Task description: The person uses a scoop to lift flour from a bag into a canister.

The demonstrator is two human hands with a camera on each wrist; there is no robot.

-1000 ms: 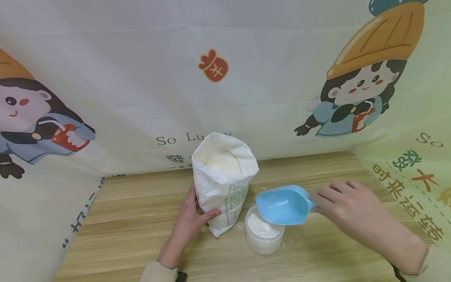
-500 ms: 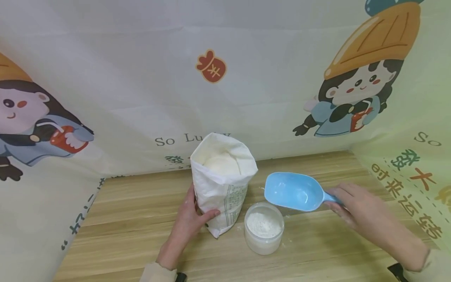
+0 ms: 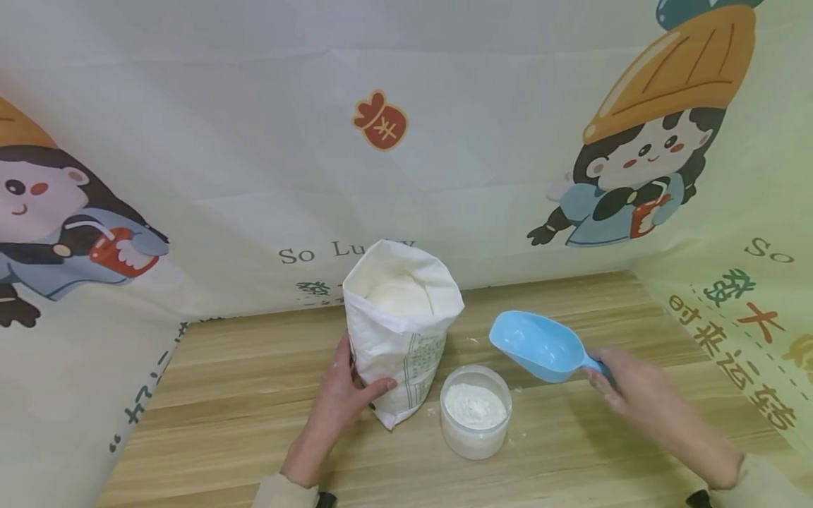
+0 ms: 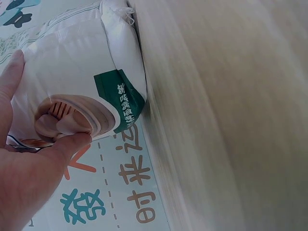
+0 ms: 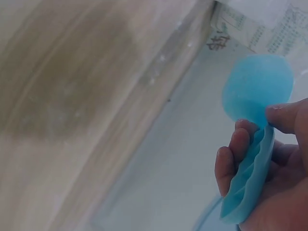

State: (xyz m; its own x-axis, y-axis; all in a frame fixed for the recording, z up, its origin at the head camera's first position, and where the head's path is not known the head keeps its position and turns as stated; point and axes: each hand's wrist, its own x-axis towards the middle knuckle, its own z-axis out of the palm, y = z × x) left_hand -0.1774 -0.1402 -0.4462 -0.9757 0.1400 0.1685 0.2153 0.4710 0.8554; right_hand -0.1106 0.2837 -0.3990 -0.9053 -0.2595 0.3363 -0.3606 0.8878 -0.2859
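My left hand holds the lower left side of an open white flour bag, its thumb across the front. Pale powder fills the inside of the bag. In the left wrist view the bag's side carries a green label and a picture of buns. A light blue plastic scoop is in my right hand, raised over the table with its bowl pointing left. In the right wrist view the fingers curl round the ribbed scoop handle. Between bag and scoop stands a clear round jar of white powder.
The wooden table meets a printed cloth backdrop at the back and both sides. Small white powder specks lie on the wood around the jar. The bag stands close to the back cloth.
The scoop has moved from over the jar up and to the right, its bowl now beside and behind it. The jar's opening shows fully. My left hand and the bag have stayed put.
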